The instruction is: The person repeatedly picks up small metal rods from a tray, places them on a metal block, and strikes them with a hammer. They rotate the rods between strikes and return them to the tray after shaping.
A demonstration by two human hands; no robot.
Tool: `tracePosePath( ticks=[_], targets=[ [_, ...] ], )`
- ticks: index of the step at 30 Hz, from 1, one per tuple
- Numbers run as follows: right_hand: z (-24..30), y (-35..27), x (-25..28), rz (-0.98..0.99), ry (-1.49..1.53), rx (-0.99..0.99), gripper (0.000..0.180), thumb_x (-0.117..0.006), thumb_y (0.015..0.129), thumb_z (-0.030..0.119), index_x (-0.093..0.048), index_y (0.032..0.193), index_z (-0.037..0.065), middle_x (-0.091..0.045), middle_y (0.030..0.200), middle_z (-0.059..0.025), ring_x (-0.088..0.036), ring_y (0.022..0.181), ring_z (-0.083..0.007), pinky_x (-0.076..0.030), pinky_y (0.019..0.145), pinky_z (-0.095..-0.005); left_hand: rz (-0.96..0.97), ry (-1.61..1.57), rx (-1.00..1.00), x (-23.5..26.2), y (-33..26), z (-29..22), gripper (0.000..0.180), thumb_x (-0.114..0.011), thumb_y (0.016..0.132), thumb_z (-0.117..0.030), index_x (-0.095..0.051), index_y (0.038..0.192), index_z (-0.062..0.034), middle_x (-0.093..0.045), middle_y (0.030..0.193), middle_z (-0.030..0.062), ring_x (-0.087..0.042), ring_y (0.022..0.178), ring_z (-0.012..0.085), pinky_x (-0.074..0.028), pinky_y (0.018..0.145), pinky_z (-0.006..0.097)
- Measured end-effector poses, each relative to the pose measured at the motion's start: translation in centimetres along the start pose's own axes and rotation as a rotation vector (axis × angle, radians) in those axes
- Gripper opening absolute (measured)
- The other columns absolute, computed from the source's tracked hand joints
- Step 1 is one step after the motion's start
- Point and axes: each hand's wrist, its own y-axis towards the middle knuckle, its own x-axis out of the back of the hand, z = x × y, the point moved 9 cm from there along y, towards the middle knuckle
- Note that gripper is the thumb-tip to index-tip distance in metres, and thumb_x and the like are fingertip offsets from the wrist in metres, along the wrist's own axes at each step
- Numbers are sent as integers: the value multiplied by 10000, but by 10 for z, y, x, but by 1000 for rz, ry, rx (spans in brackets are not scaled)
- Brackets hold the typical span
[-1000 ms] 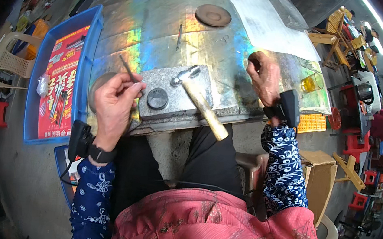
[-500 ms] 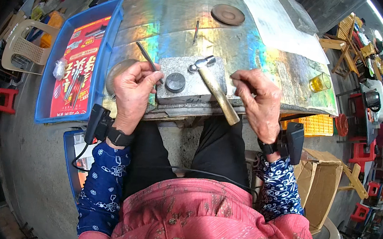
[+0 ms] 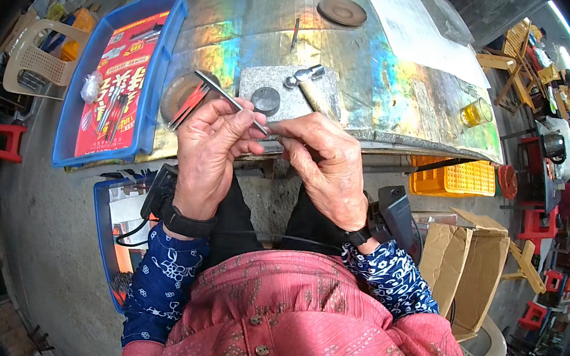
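One slim rod (image 3: 218,89) is clamped between the thumb and fingers of the left hand (image 3: 206,143), at the near edge of the table (image 3: 259,29). Its long axis is slanted from far left to near right, toward the right hand (image 3: 329,169), whose fingers are bent; whether anything is gripped there cannot be told. Its straight, dark surface is streaked with pale gray.
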Motion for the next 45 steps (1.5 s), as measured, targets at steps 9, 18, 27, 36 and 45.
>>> tracePosePath(
  ticks=[9,18,27,36,45],
  targets=[
    [-5,-8,-5,-56,142,-130,222,-587,806,-85,-591,1021,-29,-616,852,-106,-625,750,-159,-505,680,-272,-21,-67,10,-2,-9,6,152,-636,920,-90,-601,1039,-2,-683,923,140,-681,748,175,-579,600,262],
    [-10,-11,-6,-80,190,-150,125,-606,850,-52,-601,970,-21,-579,861,-32,-602,719,-79,-494,638,-216,-37,-80,6,-3,-12,8,139,-642,917,-91,-593,1011,-1,-682,905,137,-672,736,164,-575,600,263],
    [1,-13,-4,-156,37,-38,196,-603,779,-112,-585,942,-6,-619,819,-126,-641,721,-257,-503,651,-308,-35,28,-144,-7,-13,1,129,-649,906,-61,-587,988,16,-686,884,141,-668,718,147,-575,642,261],
    [1,-16,2,-248,14,-41,108,-673,808,-49,-634,903,-14,-591,757,-57,-571,633,-127,-450,565,-259,-23,-73,-114,-8,-15,7,121,-650,907,-69,-582,971,7,-687,891,138,-675,723,159,-578,662,271],
    [3,-18,1,-92,-167,12,93,-669,818,-1,-608,888,1,-598,767,-119,-595,648,-253,-463,580,-335,-12,-98,-94,-5,-18,11,107,-600,935,-59,-570,1011,9,-684,921,162,-689,744,192,-598,674,308]
  ],
)
